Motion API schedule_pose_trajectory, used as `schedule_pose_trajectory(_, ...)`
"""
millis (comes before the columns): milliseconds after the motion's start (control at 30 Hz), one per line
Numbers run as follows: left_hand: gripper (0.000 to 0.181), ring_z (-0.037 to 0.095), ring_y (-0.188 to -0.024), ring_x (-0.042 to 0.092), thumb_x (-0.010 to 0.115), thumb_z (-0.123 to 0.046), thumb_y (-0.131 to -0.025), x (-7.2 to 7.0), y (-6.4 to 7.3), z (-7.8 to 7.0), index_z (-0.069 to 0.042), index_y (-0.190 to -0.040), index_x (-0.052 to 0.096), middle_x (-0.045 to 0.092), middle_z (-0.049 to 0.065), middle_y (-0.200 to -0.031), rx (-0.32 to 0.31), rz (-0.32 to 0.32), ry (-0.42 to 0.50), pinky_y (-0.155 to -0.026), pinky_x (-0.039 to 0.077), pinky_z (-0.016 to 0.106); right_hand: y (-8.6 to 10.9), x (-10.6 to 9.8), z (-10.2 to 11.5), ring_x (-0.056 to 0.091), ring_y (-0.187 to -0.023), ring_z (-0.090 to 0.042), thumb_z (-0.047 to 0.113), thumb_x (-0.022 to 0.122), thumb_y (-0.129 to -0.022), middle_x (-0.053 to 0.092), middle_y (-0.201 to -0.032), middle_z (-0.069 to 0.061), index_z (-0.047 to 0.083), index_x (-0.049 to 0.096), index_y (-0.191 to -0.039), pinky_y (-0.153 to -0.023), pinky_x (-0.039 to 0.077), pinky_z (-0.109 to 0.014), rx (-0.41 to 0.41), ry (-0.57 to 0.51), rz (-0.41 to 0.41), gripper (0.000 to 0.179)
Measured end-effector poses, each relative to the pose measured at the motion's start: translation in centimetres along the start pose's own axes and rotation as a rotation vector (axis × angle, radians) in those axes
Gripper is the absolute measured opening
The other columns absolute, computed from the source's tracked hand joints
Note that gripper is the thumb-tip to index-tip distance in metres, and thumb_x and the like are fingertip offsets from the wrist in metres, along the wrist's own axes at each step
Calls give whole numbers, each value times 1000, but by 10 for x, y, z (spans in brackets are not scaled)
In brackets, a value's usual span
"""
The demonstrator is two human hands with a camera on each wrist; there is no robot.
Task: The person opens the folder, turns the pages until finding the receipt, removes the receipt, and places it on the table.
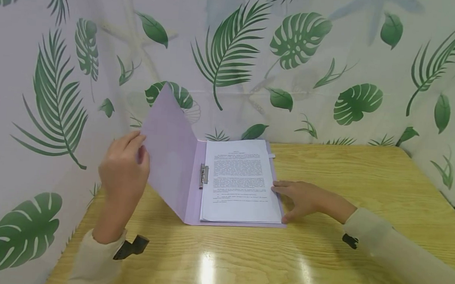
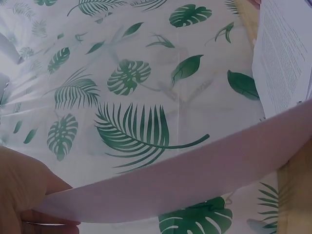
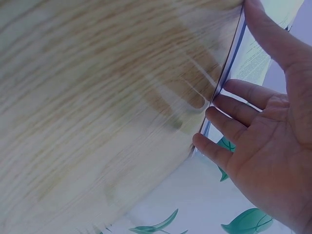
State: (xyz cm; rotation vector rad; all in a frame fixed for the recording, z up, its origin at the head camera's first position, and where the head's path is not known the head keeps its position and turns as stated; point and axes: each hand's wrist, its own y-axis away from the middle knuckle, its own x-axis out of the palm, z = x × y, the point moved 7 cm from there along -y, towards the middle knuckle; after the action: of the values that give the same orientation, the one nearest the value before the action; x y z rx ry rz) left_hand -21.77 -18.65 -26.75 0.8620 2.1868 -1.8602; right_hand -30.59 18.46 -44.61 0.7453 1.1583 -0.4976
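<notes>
A light purple file folder (image 1: 173,147) lies on the table with its front cover raised on the left side. My left hand (image 1: 125,166) pinches the outer edge of that cover; in the left wrist view the cover's edge (image 2: 185,187) runs from between thumb and fingers. Inside the folder is a stack of printed paper (image 1: 237,181), beside a metal clip (image 1: 204,176) on the spine side. My right hand (image 1: 299,199) rests at the right edge of the folder and paper, fingers spread. In the right wrist view its fingertips (image 3: 214,105) touch that edge.
The wooden table (image 1: 349,174) extends around the folder. Behind and to the left hangs a white cloth (image 1: 311,99) printed with green leaves. A small white tab (image 1: 272,156) sticks out at the folder's upper right.
</notes>
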Motion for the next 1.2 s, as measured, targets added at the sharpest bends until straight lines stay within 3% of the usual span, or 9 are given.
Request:
schedule_pose_trajectory(167,21,44,-104,70,63,7,-91,-1,1,19,8,-108,74,74,22,-116,-94,128,-98,-79,60,59,1,0,0,41,-144,-48,56,81,-80,40,-159,-26,-4,45,-150,-115,41,-61,4,2,1,100)
schedule_pose_trajectory(367,28,46,-109,66,62,8,-86,3,9,46,6,-112,73,71,23,-123,-238,294,-186,-71,57,68,0,1,-1,41,-144,-48,56,81,-79,40,-159,-25,-4,45,-150,-115,41,-61,13,6,7,100)
schedule_pose_trajectory(533,30,51,-99,66,61,6,-82,15,19,72,8,-109,73,71,28,-115,-299,443,-240,-66,55,65,-1,1,-1,42,-144,-47,56,81,-79,40,-159,-25,-3,45,-150,-115,42,-60,16,11,8,100)
schedule_pose_trajectory(633,24,51,-83,65,62,4,-81,27,27,90,10,-102,71,70,30,-95,-320,575,-281,-54,51,56,-1,2,-2,43,-144,-47,56,82,-79,41,-159,-24,-3,45,-150,-115,42,-59,15,11,6,100)
schedule_pose_trajectory(733,19,43,-69,62,66,-1,-82,42,41,110,11,-96,67,64,26,-77,-359,751,-299,-49,45,45,-2,2,-2,43,-144,-47,56,82,-78,41,-159,-24,-3,46,-150,-115,42,-59,14,6,6,100)
schedule_pose_trajectory(900,32,38,-74,63,71,-14,-84,64,68,139,12,-102,63,66,27,-86,-440,1004,-283,-58,51,46,-1,1,-1,43,-143,-47,55,83,-78,41,-159,-25,-4,46,-150,-115,42,-59,14,-1,6,100)
schedule_pose_trajectory(1067,52,38,-85,63,77,-23,-82,79,85,156,15,-113,60,67,32,-103,-473,1111,-249,-70,56,53,-1,0,0,43,-144,-46,54,83,-78,41,-158,-24,-3,46,-150,-115,41,-59,20,-6,5,99)
schedule_pose_trajectory(1200,52,40,-88,62,80,-23,-80,87,95,164,14,-110,60,66,30,-101,-502,1149,-192,-76,54,55,-1,0,0,42,-144,-46,53,84,-78,41,-159,-24,-3,46,-150,-115,41,-59,24,-17,7,98)
